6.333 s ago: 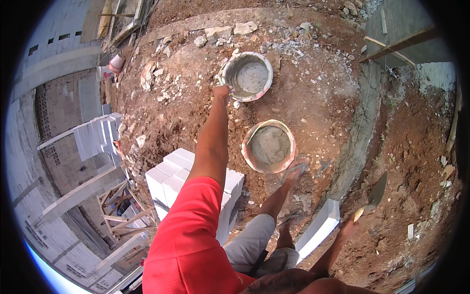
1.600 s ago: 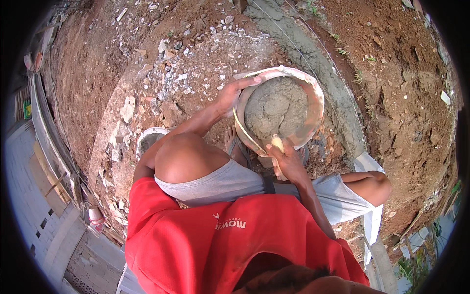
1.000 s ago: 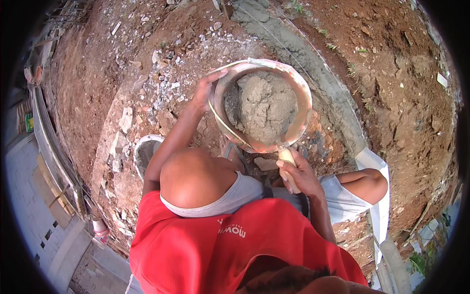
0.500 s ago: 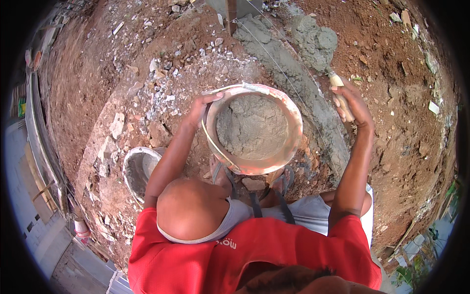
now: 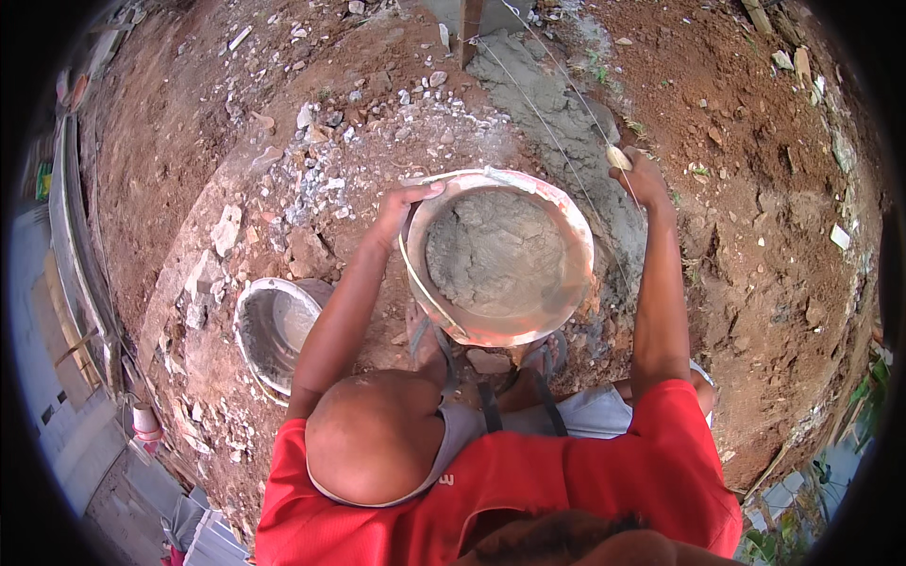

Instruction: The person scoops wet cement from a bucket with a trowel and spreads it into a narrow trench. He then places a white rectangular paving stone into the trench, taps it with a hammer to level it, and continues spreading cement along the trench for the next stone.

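My left hand (image 5: pixel 406 208) grips the upper left rim of a round bucket (image 5: pixel 583 245) in front of my feet. Grey wet mortar (image 5: pixel 495 250) fills much of it, and its thin handle lies along the left side. In my right hand (image 5: pixel 644 177) is a trowel (image 5: pixel 618 158), held by its pale wooden handle. The trowel's blade is partly hidden and rests at the mortar strip (image 5: pixel 538 94), which runs from the wooden post down past the bucket's right side. No separate lump of mortar shows on the blade.
Taut strings (image 5: pixel 538 118) run over the mortar strip from near a wooden post (image 5: pixel 469 33). A second, mortar-smeared bucket (image 5: pixel 247 330) stands left of my leg. Loose stones (image 5: pixel 316 179) lie about on the reddish soil. Boards (image 5: pixel 71 245) edge the far left.
My right hand has moved left with the trowel, from beside the strip to over it. The mortar lump on the blade has gone onto the strip. My left hand stays on the bucket.
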Action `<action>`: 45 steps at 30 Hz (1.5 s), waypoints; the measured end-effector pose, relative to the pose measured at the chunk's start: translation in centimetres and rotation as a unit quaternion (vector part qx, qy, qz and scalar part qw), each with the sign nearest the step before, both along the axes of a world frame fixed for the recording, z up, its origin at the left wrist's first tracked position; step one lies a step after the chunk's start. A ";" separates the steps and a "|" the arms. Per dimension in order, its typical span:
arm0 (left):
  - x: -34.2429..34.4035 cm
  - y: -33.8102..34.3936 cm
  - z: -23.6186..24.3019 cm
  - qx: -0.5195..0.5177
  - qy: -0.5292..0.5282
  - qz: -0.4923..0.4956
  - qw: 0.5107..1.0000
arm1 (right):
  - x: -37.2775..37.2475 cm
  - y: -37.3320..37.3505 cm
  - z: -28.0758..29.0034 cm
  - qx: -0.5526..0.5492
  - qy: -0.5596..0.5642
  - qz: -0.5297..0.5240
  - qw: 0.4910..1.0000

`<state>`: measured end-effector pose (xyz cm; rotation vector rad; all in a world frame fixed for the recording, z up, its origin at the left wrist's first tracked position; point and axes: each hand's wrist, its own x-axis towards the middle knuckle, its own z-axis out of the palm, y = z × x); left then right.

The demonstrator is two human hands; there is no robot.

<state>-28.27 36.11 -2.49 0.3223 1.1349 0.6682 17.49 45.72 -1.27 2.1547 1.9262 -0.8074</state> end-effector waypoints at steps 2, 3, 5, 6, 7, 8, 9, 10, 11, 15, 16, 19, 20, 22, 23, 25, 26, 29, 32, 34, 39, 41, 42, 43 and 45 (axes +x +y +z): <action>0.0 0.3 0.5 0.018 -0.021 -0.009 1.000 | 0.6 -1.6 3.7 0.070 0.040 -0.069 0.994; -0.1 0.1 0.7 0.023 -0.028 -0.014 0.999 | 0.7 -2.8 5.9 0.101 0.062 -0.104 0.987; 0.1 -0.1 0.5 0.045 -0.079 0.008 0.996 | 0.9 -5.0 12.0 0.103 0.077 -0.141 0.982; 0.7 -0.1 1.3 0.058 -0.092 0.017 0.994 | 0.4 -6.9 15.3 0.089 0.150 -0.174 0.969; 1.0 -0.4 1.8 0.066 -0.106 0.028 0.992 | -0.1 -9.2 18.5 0.069 0.220 -0.207 0.951; 0.7 -0.5 1.6 0.063 -0.145 0.014 0.987 | -0.4 -11.7 21.1 0.041 0.227 -0.213 0.949; 1.5 -0.3 1.8 0.052 -0.145 -0.002 0.988 | -0.6 -14.0 24.3 0.023 0.223 -0.226 0.948; 1.9 -0.5 2.2 0.042 -0.135 -0.014 0.990 | -1.7 -15.7 27.0 -0.037 0.199 -0.215 0.955; 2.8 -0.2 3.0 0.037 -0.130 -0.029 0.990 | -2.7 -17.3 29.0 -0.090 0.172 -0.206 0.959; 4.7 -0.3 2.9 0.128 -0.065 -0.091 0.985 | -5.8 -20.9 24.0 -0.134 -0.009 -0.065 0.989; 5.7 -0.2 4.1 0.139 -0.062 -0.117 0.981 | -7.0 -21.8 20.6 -0.109 -0.017 -0.068 0.992; 7.4 0.0 6.1 0.157 -0.063 -0.171 0.971 | -14.1 -26.0 14.4 -0.088 -0.006 -0.086 0.992; 6.7 -0.1 5.1 0.156 -0.057 -0.184 0.969 | -15.6 -27.1 15.1 -0.091 0.034 -0.087 0.991; 6.7 -0.2 4.7 0.148 -0.076 -0.167 0.972 | -17.0 -29.4 17.9 -0.099 0.103 -0.108 0.984; 7.1 -0.6 5.4 0.140 -0.087 -0.161 0.973 | -16.6 -29.7 19.2 -0.127 0.110 -0.096 0.981; 6.6 -1.3 6.1 0.148 -0.067 -0.191 0.968 | -14.8 -30.0 21.6 -0.183 0.127 -0.059 0.973; 6.8 -1.2 6.1 0.161 -0.056 -0.197 0.966 | -13.9 -30.0 21.4 -0.211 0.191 -0.128 0.950; 7.6 -1.5 6.2 0.185 -0.048 -0.208 0.959 | -12.5 -29.4 20.3 -0.315 0.395 -0.394 0.768; 8.2 -1.5 5.3 0.225 -0.043 -0.254 0.940 | -13.5 -31.8 15.8 -0.338 0.449 -0.393 0.727; 7.6 -1.8 5.3 0.208 -0.070 -0.226 0.949 | -13.4 -32.5 15.7 -0.369 0.366 -0.367 0.772; 7.0 -1.7 5.3 0.198 -0.079 -0.200 0.956 | -5.4 -35.4 18.1 -0.135 0.150 -0.123 0.972; 7.3 -2.1 4.9 0.184 -0.108 -0.176 0.961 | -5.1 -36.7 15.5 -0.069 0.120 -0.035 0.990; 7.7 -2.1 5.2 0.186 -0.116 -0.166 0.961 | -6.4 -36.2 13.6 -0.089 0.155 -0.039 0.983; 8.1 -2.5 5.2 0.181 -0.125 -0.157 0.963 | -8.3 -35.5 12.3 -0.115 0.190 -0.046 0.974; 8.6 -3.1 5.9 0.174 -0.121 -0.132 0.968 | -14.3 -32.8 11.3 -0.270 0.254 -0.195 0.908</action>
